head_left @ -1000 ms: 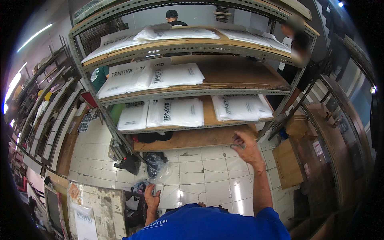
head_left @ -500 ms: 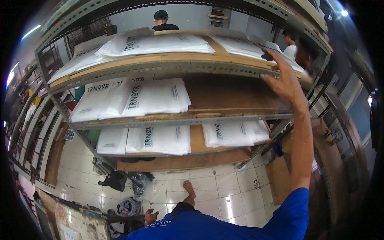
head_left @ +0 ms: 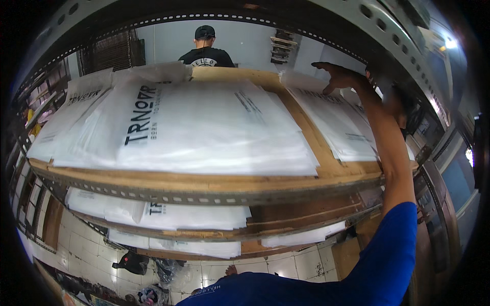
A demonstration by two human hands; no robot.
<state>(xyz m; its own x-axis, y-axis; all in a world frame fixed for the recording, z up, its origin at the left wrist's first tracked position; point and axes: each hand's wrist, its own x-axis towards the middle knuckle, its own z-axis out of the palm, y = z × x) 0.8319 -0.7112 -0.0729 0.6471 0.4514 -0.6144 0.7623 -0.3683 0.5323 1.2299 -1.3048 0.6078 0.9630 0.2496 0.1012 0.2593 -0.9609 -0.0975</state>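
A: Where's the main stuff?
B: R-hand stack (head_left: 337,125), white printed sheets, prob. plastic, flat on the R side of the top shelf (head_left: 229,182). Its far R bit's hidden behind the forearm.

A: Grip?
B: R hand (head_left: 341,80) is loose, thumb & forefinger spread, nothing seen btwn them. It's over the stack's far end; can't tell if it's touching.

A: And L hand?
B: Out of frame, so can't tell its grip.

A: What's next to the stack?
B: Strip of bare wood on its L, then a big stack (head_left: 219,127), same kind of white sheets w/ dark print, taking up most of the shelf's middle. Beyond that, far-L stack (head_left: 71,122), partly under its neighbour.

A: Below?
B: Perf. metal rail (head_left: 204,198) along the shelf front. Then mid-shelf pile (head_left: 199,219), L side, brown board bare to its R. Lower down, more white sheets (head_left: 306,235), mostly covered by the shelves above.

A: Farther out?
B: Blue sleeve (head_left: 383,255) on the R arm, lower R. Bare foot (head_left: 231,270) on pale floor tiles (head_left: 286,266); black bundle (head_left: 133,261) off to the L, clear plastic (head_left: 176,275) near it. Behind the rack, a person in dark cap & black top (head_left: 206,57), back turned. Another person, R, mostly behind the forearm, blurred.
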